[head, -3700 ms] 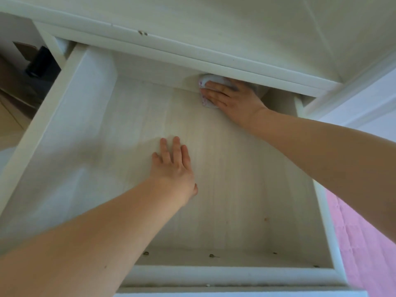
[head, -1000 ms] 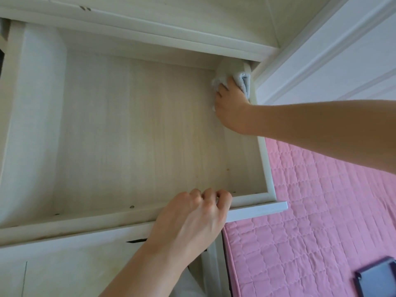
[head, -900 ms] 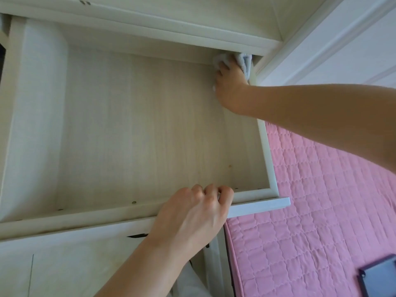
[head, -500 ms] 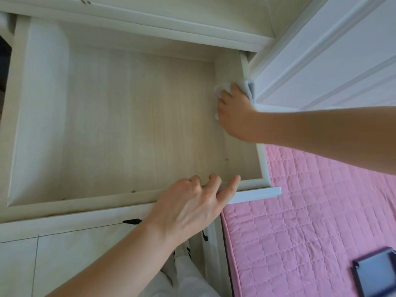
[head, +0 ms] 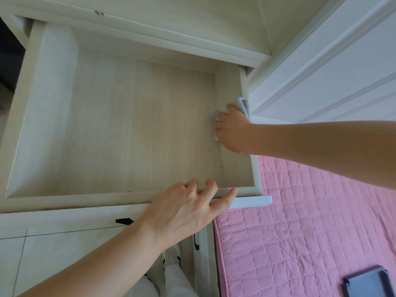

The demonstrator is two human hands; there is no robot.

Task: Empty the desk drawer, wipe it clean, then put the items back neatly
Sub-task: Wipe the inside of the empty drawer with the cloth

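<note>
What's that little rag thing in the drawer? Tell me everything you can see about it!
The cloth is a small, pale grey-white rag, soft and crumpled, mostly hidden under the right hand that grips it. One bunched bit pokes out past the fingers, and a folded flap sticks up by the top of the drawer's right wall. The hand presses it against the inside of that wall, about halfway along. It touches only the hand and the wall, as far as shows.

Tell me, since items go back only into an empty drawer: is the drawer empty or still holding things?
Empty. The drawer shows only bare wood floor; the right hand presses a cloth against its side wall.
</note>
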